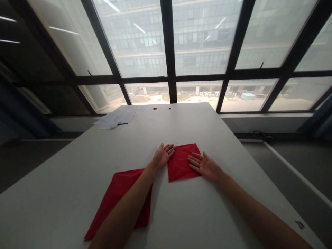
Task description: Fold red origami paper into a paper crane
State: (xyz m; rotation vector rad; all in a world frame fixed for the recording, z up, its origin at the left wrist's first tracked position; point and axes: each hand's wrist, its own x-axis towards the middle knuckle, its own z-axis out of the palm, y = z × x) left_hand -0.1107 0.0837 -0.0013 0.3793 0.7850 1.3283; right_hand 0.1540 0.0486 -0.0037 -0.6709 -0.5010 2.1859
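Nothing legible here: the sheets of paper [118,118] at the table's far corner are too distant, and the small dark mark [300,224] is unreadable.

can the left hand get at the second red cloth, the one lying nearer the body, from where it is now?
Probably yes. The left hand rests flat on the folded red cloth, and its forearm already lies across the nearer red cloth. Nothing else lies on that cloth; drawing the hand back should reach it.

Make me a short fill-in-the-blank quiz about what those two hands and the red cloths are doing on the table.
1. Both hands rest flat on a folded cloth coloured ____.
2. The left hand touches this cloth's ____ edge.
3. A second red cloth lies under the ____ forearm.
4. Papers lie near the table's far ____ corner.

Missing words: red; left; left; left
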